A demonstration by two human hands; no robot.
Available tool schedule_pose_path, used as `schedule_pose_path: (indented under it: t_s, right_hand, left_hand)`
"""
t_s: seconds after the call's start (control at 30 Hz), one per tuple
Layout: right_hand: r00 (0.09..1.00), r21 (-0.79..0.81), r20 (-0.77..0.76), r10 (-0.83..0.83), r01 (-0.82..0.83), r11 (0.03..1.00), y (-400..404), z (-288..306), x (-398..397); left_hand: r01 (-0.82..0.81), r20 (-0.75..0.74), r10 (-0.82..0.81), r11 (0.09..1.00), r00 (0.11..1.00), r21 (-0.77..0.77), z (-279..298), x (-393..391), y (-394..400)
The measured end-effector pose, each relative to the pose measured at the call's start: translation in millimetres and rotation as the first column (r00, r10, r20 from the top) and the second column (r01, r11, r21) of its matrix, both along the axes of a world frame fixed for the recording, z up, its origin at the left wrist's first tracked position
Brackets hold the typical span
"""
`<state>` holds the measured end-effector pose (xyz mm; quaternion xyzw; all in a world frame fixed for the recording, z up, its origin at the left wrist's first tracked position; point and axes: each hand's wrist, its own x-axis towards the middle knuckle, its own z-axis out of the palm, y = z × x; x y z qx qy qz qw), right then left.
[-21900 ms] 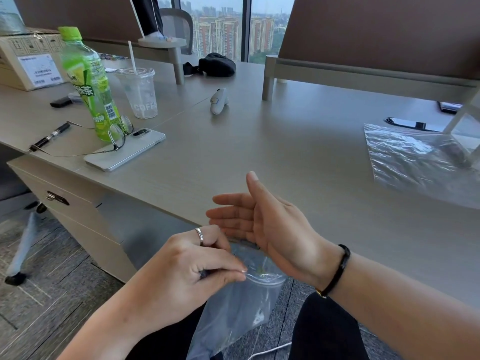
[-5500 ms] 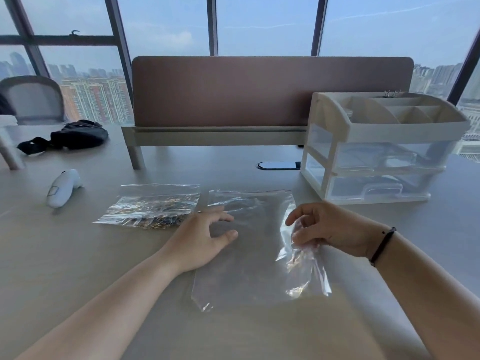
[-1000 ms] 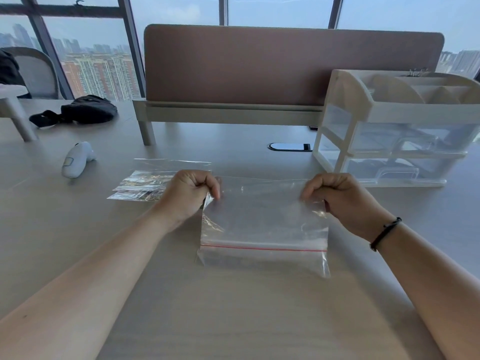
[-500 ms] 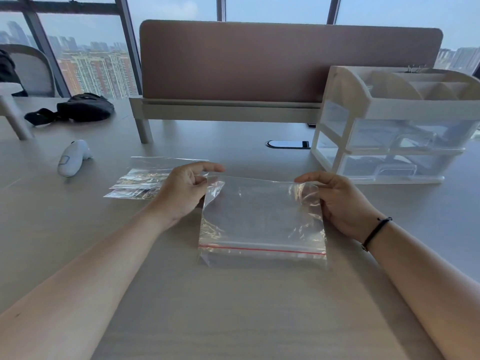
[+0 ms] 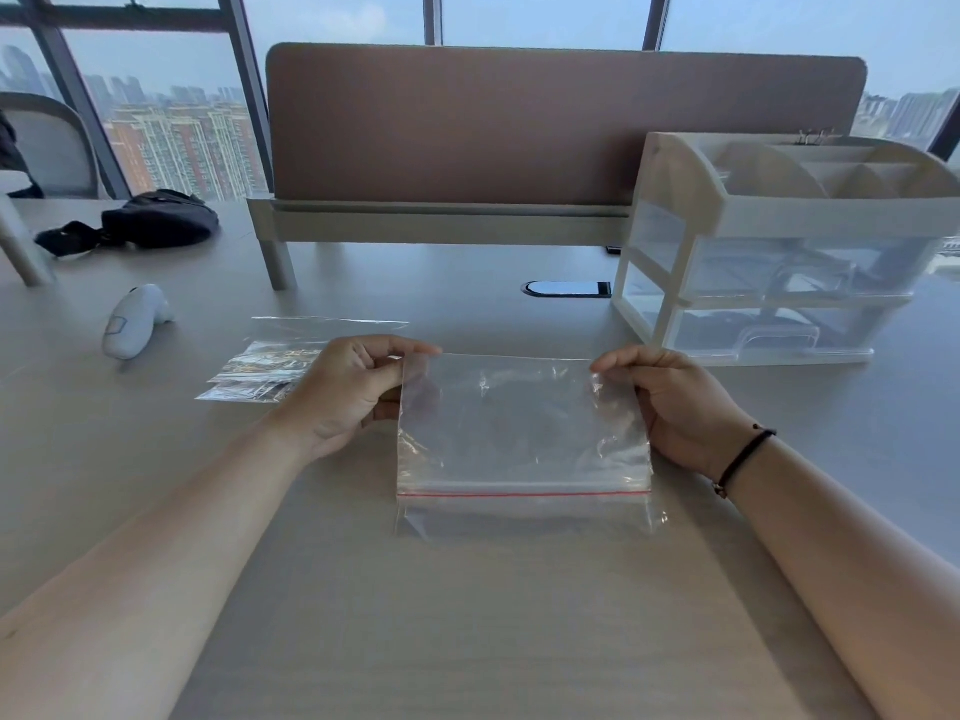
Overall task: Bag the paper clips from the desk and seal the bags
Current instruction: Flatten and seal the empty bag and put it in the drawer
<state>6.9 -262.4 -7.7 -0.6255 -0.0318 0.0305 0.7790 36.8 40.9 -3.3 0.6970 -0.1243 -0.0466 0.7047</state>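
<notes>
Left hand (image 5: 345,392) and right hand (image 5: 675,402) pinch the empty zip bag (image 5: 522,439) by its far corners; the film looks light, limp and slippery, best gripped near the seal.

Both my forearms reach forward over the desk. My left hand (image 5: 343,392) and right hand (image 5: 670,402) are curled, thumb pinched against fingers, each gripping a far corner of the bag (image 5: 522,444).
</notes>
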Motion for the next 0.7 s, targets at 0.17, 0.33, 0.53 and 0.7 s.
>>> schedule_pose_path:
  t_s: [0.17,0.33,0.53,0.7]
  right_hand:
    - [1.000,0.035,-0.004,0.007,-0.007,0.999,0.8,-0.9,1.2]
    - [1.000,0.039,0.024,-0.013,0.012,0.999,0.1,-1.4,1.7]
    - [1.000,0.044,-0.005,0.020,-0.020,0.999,-0.7,-1.8,1.4]
    - [0.999,0.047,-0.014,0.041,-0.040,0.998,-0.9,-0.5,1.6]
  left_hand:
    - [0.030,-0.025,-0.032,0.998,0.999,-0.064,1.0,-0.2,4.4]
    - [0.070,-0.049,-0.074,0.994,0.996,-0.079,3.6,-0.6,9.0]
    - [0.011,-0.037,-0.012,0.999,0.999,-0.043,3.4,0.3,5.9]
    - [-0.018,-0.029,0.016,0.997,0.999,-0.074,5.9,-0.7,3.5]
